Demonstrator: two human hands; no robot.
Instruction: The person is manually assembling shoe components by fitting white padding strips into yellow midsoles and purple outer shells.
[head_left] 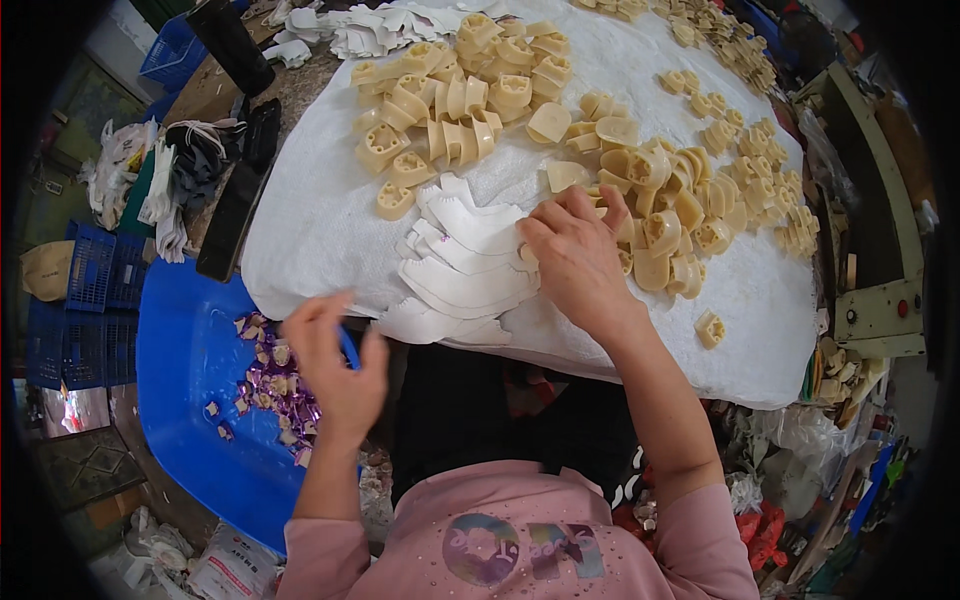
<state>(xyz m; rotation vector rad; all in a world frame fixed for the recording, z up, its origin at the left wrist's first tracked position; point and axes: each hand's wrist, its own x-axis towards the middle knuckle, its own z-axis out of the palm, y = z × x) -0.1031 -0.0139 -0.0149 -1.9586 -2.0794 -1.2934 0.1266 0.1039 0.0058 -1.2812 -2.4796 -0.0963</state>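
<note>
Cloth (310, 215), one white sheet, covered the work surface. One blue tub (185, 345) stood below its left edge. Beige blocks (460, 97), too many to count, lay in two near heaps, with others spread to the far right. Of two hands, the left hand (338, 372) hung over the tub's rim, fingers spread, with nothing visible in them; the right hand (575, 258) had its fingers bent at the right ends of the white pieces (462, 285), though whether they pinched one I cannot tell. These pieces, several overlapped past exact counting, lay fanned near the cloth's front edge, between the hands. Each long axis ran roughly left to right, curving, left ends pointing away from the right hand. Dozens of purple bits (285, 395) lay in the tub, two well apart from the rest.
</note>
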